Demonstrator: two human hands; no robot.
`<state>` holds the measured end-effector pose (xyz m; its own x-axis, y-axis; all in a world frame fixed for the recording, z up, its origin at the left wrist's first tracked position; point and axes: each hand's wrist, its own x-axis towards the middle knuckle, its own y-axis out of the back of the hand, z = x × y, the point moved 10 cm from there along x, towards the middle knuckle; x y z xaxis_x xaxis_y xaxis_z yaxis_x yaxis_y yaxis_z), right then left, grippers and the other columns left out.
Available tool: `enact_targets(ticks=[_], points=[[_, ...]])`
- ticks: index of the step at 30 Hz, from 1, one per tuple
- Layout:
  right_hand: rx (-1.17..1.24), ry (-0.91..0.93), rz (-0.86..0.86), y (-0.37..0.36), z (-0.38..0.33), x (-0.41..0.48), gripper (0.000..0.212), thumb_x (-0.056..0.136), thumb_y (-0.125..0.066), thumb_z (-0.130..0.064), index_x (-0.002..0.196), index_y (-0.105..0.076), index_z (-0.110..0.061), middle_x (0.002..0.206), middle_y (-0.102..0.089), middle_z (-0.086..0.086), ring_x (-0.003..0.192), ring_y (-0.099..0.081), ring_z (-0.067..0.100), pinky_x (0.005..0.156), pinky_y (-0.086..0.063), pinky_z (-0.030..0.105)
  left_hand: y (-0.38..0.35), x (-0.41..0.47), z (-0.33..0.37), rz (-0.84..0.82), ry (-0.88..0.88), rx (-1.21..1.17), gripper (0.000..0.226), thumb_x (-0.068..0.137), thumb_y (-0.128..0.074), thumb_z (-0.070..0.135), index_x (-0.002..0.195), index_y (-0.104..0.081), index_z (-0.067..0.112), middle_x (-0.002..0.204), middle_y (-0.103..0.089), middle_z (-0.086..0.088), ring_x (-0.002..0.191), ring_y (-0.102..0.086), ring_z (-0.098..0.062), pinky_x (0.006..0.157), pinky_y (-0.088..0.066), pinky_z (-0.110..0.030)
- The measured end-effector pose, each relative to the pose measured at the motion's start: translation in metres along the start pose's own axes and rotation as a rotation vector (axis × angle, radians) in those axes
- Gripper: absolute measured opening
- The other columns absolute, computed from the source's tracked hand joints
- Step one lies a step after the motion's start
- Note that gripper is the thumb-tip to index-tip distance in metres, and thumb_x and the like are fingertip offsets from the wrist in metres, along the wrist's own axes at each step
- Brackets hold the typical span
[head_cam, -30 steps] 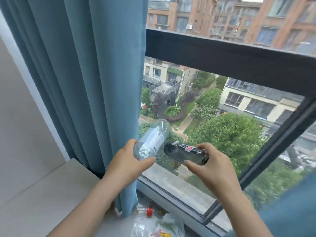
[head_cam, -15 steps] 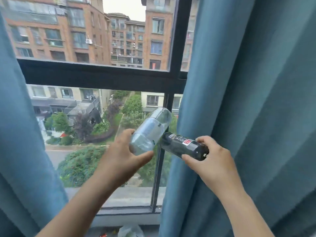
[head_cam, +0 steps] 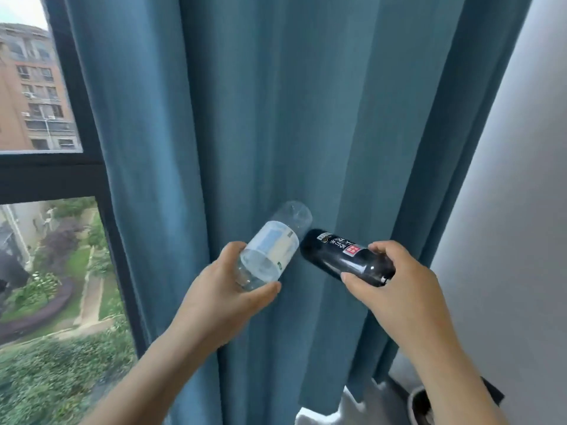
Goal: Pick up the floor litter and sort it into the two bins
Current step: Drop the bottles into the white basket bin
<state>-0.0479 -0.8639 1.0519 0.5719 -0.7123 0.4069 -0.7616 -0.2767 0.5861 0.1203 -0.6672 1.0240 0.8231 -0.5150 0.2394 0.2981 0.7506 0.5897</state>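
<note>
Bottles fill both our hands before the blue curtain (head_cam: 276,118): our left hand (head_cam: 227,292) clasps a clear plastic bottle (head_cam: 273,246), our right hand (head_cam: 395,283) a black labelled bottle (head_cam: 340,256), their far ends touching.

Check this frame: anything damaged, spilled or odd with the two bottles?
Nothing stands out. The left hand holds the clear bottle and the right hand the dark bottle, both tilted base-away near the curtain. No crushing or spill shows; the caps are hidden.
</note>
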Motion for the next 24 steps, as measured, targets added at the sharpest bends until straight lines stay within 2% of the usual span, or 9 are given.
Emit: enact_targets(ticks=[4,8,10,12,14,19,21,24], points=[[-0.057,-0.062,0.075,0.046,0.046,0.009,0.04,0.069,-0.077,-0.041,0.1,-0.052,-0.04,0.082,-0.059,-0.024,0.073,-0.06,0.005,0.063,-0.052,0.028,-0.059,0.013,0.036,-0.098,-0.042,-0.047,0.041,0.072,-0.07,0.048,0.104,-0.045,0.041,0.084,-0.063,0.012,0.068,-0.063,-0.011,0.058,-0.054,-0.033],[-0.127,-0.12,0.142,0.083,0.085,0.012,0.038,0.071,-0.076,-0.04,0.099,-0.05,-0.04,0.077,-0.056,-0.026,0.071,-0.055,-0.004,0.057,-0.039,0.014,-0.117,0.026,0.063,-0.208,-0.068,-0.101,0.039,0.073,-0.07,0.046,0.104,-0.046,0.042,0.083,-0.063,0.011,0.071,-0.064,-0.012,0.058,-0.055,-0.033],[-0.159,-0.167,0.183,0.096,0.104,0.013,0.04,0.071,-0.076,-0.039,0.104,-0.053,-0.037,0.078,-0.057,-0.023,0.071,-0.056,-0.002,0.056,-0.041,0.016,-0.143,0.034,0.072,-0.257,-0.076,-0.129,0.038,0.074,-0.071,0.045,0.102,-0.045,0.043,0.08,-0.063,0.01,0.068,-0.062,-0.014,0.053,-0.052,-0.03],[-0.18,-0.223,0.224,0.106,0.123,0.014,0.042,0.071,-0.076,-0.038,0.106,-0.054,-0.034,0.079,-0.058,-0.019,0.069,-0.059,0.008,0.057,-0.051,0.028,-0.17,0.044,0.079,-0.308,-0.082,-0.154,0.037,0.073,-0.071,0.047,0.1,-0.046,0.043,0.078,-0.062,0.011,0.066,-0.061,-0.014,0.053,-0.051,-0.029],[-0.189,-0.276,0.264,0.111,0.14,0.013,0.042,0.071,-0.075,-0.037,0.107,-0.055,-0.033,0.082,-0.063,-0.013,0.064,-0.061,0.017,0.061,-0.056,0.036,-0.197,0.055,0.084,-0.364,-0.095,-0.191,0.036,0.072,-0.072,0.047,0.097,-0.046,0.043,0.078,-0.062,0.013,0.066,-0.061,-0.014,0.057,-0.055,-0.034],[-0.269,-0.376,0.356,0.118,0.172,0.012,0.044,0.071,-0.077,-0.035,0.111,-0.057,-0.028,0.083,-0.058,-0.019,0.075,-0.061,0.013,0.066,-0.047,0.027,-0.256,0.08,0.093,-0.497,-0.157,-0.213,0.041,0.073,-0.073,0.045,0.103,-0.047,0.039,0.087,-0.058,0.013,0.074,-0.061,-0.014,0.068,-0.058,-0.04],[-0.293,-0.432,0.382,0.117,0.187,0.012,0.046,0.071,-0.077,-0.034,0.112,-0.058,-0.027,0.082,-0.056,-0.021,0.077,-0.061,0.013,0.066,-0.047,0.027,-0.278,0.093,0.093,-0.536,-0.194,-0.206,0.045,0.072,-0.073,0.046,0.107,-0.046,0.039,0.088,-0.057,0.014,0.073,-0.061,-0.016,0.069,-0.058,-0.041],[-0.334,-0.524,0.398,0.114,0.212,0.009,0.048,0.071,-0.076,-0.034,0.115,-0.057,-0.026,0.088,-0.059,-0.015,0.081,-0.061,0.017,0.069,-0.048,0.029,-0.314,0.106,0.091,-0.61,-0.22,-0.194,0.047,0.07,-0.074,0.047,0.106,-0.046,0.038,0.089,-0.057,0.014,0.074,-0.061,-0.016,0.069,-0.058,-0.042]])
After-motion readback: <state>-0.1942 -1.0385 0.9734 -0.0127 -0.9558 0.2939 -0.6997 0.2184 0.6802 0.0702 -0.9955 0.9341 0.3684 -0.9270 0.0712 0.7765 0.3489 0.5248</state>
